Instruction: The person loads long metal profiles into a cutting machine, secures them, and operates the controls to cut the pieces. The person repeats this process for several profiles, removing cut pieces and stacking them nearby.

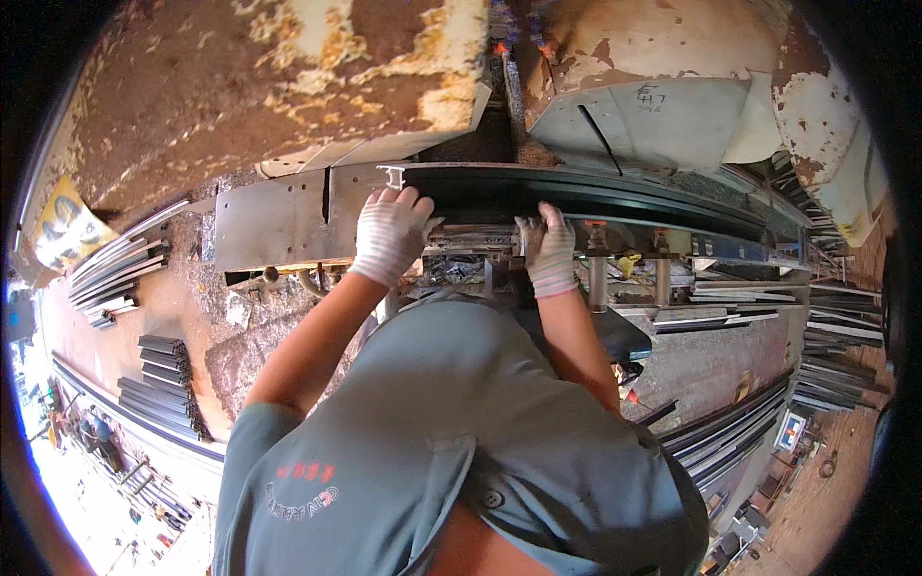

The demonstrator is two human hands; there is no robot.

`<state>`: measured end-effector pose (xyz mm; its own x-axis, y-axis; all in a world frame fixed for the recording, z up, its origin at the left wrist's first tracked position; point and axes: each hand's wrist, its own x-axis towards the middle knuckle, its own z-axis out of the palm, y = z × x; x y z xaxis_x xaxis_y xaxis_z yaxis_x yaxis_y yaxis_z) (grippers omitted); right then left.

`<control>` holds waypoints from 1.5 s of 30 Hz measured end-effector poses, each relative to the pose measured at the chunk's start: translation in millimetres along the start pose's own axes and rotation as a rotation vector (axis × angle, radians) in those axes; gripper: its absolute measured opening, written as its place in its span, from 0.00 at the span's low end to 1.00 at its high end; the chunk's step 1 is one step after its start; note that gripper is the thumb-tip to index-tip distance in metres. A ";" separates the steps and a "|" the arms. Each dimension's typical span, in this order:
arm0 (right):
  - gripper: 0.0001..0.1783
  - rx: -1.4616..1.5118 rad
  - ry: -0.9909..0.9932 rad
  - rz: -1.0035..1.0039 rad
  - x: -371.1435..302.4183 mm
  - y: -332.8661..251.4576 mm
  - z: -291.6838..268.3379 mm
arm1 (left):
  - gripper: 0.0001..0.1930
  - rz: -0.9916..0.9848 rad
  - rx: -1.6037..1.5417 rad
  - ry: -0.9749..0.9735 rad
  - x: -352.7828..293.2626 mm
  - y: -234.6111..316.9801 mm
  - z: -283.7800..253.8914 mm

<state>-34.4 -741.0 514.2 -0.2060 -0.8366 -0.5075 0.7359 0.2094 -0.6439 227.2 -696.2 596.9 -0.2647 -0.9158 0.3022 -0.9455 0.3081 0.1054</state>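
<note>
A long black metal profile lies lengthwise on a grey metal machine bed. Its pale, cut end shows a stepped, slotted section near the left hand. My left hand, in a white striped glove, grips the profile close to that end, fingers curled over its top. Farther right, my right hand, in a matching glove, is closed on the profile's near edge. The undersides of both grips are hidden.
Two big rusty, peeling metal housings overhang the bed's far side, a dark slot between them. Black profiles are stacked at left and right. Metal posts stand below the bed's near edge.
</note>
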 end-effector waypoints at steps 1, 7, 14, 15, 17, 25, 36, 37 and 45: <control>0.06 -0.069 -0.111 -0.034 -18.4 -4.7 -3.5 | 0.13 0.014 -0.015 0.008 -5.1 -2.0 -8.5; 0.19 -0.115 -0.006 -0.186 -75.4 -63.4 -22.8 | 0.14 0.024 -0.132 0.089 -56.4 -14.6 -49.0; 0.21 -0.133 0.166 -0.186 -110.7 -47.7 -76.0 | 0.17 -0.009 -0.098 0.018 -142.7 -39.6 -65.6; 0.16 -0.198 0.161 -0.275 -115.4 -40.9 -81.5 | 0.17 -0.008 -0.098 0.018 -151.7 -40.7 -65.4; 0.13 -0.150 0.098 -0.196 -119.2 -33.5 -89.0 | 0.17 -0.004 -0.089 0.024 -164.5 -42.0 -63.9; 0.11 -0.145 0.080 -0.096 -121.5 -18.7 -97.5 | 0.18 -0.043 -0.124 0.040 -178.1 -45.4 -58.3; 0.09 -0.159 0.102 -0.064 -124.8 -8.9 -103.1 | 0.19 -0.107 -0.165 0.044 -185.8 -45.1 -59.1; 0.10 -0.169 0.088 -0.063 -125.3 -9.1 -102.2 | 0.19 -0.093 -0.176 0.024 -186.4 -45.1 -58.9; 0.11 -0.225 0.054 -0.083 -130.1 -12.8 -95.7 | 0.20 -0.118 -0.197 0.025 -191.6 -44.2 -54.6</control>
<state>-78.7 -586.4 533.7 -0.2983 -0.8289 -0.4731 0.5540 0.2533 -0.7931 330.1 -520.3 586.0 -0.1475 -0.9425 0.3000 -0.9135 0.2461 0.3240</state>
